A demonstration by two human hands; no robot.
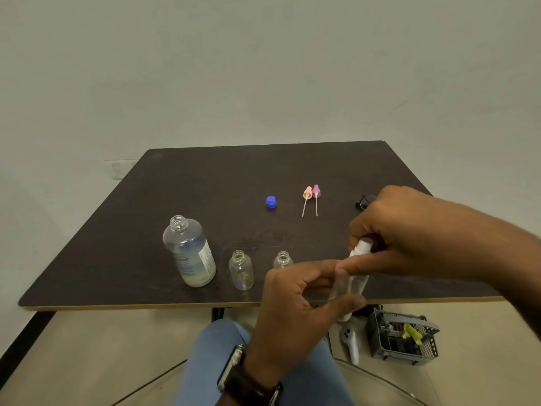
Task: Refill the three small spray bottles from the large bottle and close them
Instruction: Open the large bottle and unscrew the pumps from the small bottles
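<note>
While gripped by left hand, clear small bottle, seemingly unfilled, white sprayer pinched by right hand.

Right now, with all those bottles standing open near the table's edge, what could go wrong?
1. The large bottle and two small bottles stand uncapped near the front edge; a forearm swinging across could tip them and spill.
2. The third small bottle is held in the air by the left hand while the right hand works its white spray top; a slip might drop it.
</note>
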